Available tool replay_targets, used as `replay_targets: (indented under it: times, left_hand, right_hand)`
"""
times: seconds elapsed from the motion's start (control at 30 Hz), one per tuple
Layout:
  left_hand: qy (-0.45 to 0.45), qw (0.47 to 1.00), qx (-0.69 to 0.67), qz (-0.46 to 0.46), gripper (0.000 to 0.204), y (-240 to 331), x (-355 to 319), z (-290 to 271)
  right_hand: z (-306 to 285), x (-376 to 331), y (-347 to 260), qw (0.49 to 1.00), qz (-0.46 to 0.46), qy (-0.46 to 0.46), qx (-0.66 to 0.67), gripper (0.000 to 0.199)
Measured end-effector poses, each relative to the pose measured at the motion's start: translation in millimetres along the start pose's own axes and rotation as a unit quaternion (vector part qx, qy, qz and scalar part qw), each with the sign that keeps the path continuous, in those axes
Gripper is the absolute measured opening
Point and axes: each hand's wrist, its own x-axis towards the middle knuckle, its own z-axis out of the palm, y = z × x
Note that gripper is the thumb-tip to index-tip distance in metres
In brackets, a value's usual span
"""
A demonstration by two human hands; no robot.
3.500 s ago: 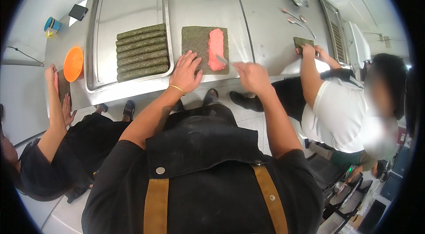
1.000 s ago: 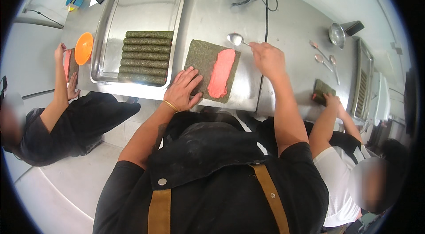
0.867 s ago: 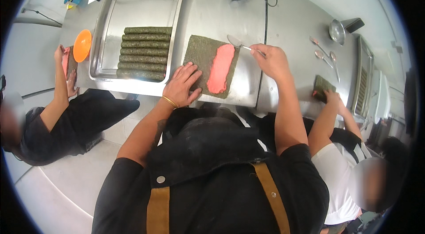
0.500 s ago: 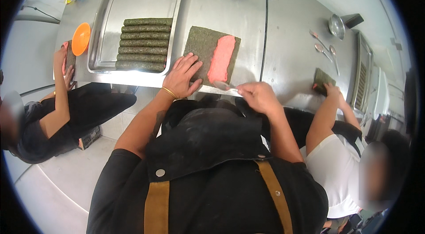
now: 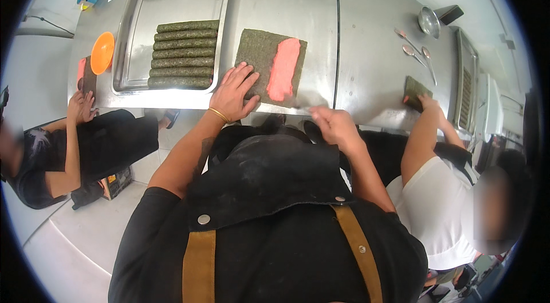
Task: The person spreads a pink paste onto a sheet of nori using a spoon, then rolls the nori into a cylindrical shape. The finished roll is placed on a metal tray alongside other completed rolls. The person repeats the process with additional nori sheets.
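A dark green seaweed sheet (image 5: 252, 48) lies flat on the steel table before me, with a long strip of pink paste (image 5: 283, 68) along its right side. My left hand (image 5: 234, 92) rests on the sheet's lower left edge, fingers stretched out and apart, holding nothing. Just off the lower right corner of the sheet, my right hand (image 5: 337, 129) is closed round the handle of a metal spoon (image 5: 303, 102). Motion smears the spoon's bowl near the paste's lower end, so I cannot tell whether it touches.
Left of the sheet, a steel tray (image 5: 127, 34) holds several seaweed rolls (image 5: 182, 56). Beyond it stands an orange bowl (image 5: 102, 53). Co-workers flank me, each with hands at seaweed. Spoons (image 5: 418, 55) and a metal bowl (image 5: 428, 22) lie far right; a cable (image 5: 338, 34) crosses the table.
My right hand has drawn the spoon slightly away from the paste's lower end. My left hand stays on the sheet. The left co-worker's hands have moved nearer the table edge.
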Motion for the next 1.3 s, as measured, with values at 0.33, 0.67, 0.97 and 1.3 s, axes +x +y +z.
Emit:
replay_targets:
  times: [0.33,0.67,0.97,1.3]
  left_hand:
    - [0.005,1.000,-0.005,0.006,0.062,-3.3,-1.5,4.2]
    - [0.028,0.999,-0.008,0.023,0.060,-9.5,-4.6,10.6]
    - [0.047,0.996,-0.062,0.044,0.053,-14.9,-7.5,9.8]
    - [0.056,0.991,-0.115,0.031,0.038,-22.5,-7.7,12.9]
  right_hand:
    - [28.9,19.0,-19.2,0.990,0.016,0.138,-0.040,0.037]
    - [65.0,-56.0,-66.5,0.982,0.103,0.059,-0.147,0.043]
    - [80.0,-37.6,-91.0,0.960,0.116,0.238,-0.091,0.034]
    - [127.1,-29.6,-125.2,0.940,0.187,0.243,-0.152,0.047]
